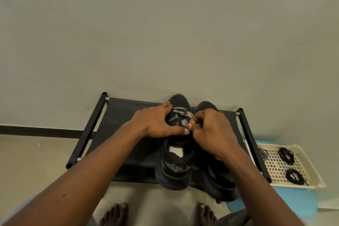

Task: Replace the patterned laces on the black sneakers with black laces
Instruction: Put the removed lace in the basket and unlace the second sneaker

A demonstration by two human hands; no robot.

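We see a low black fabric shelf [128, 134] mid-frame, standing on the floor [36, 161]. Two black sneakers [176, 167] sit on it, right of centre. Lower right: white tray [311, 169] on a blue item [297, 202], holding two black lace bundles [286, 156] and a patterned lace [262, 152].

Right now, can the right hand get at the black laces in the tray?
Probably yes: the black laces lie uncovered in the tray, past the low end bar of the rack. The right hand must first release the patterned lace it pinches; the left hand grips the sneaker.
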